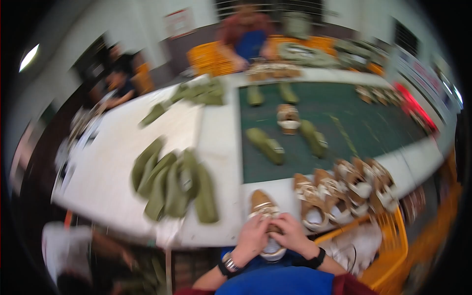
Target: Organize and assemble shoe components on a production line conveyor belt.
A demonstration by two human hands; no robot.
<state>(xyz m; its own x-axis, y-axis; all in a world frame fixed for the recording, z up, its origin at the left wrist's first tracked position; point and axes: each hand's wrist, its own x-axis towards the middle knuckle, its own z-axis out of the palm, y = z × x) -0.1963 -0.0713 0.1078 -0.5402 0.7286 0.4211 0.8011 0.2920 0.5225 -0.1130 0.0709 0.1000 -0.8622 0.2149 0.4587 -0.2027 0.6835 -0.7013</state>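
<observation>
A brown shoe (260,199) with white laces lies at the near table edge, toe pointing away from me. Around its opening are my left hand (251,237) and my right hand (293,237), both with fingers bent onto the shoe. Their fingertips meet near the top of the laces, where blur hides the detail. Several matching brown shoes (314,199) stand in a row just right of my hands. To the left lies a cluster of green foot-shaped forms, probably shoe lasts (177,184).
A dark green mat (314,108) carries more green forms (265,146) and a single brown shoe (288,118). An orange crate (393,250) stands at my right. Across the table is a person in a blue apron (250,45); another person (69,246) is low at the left.
</observation>
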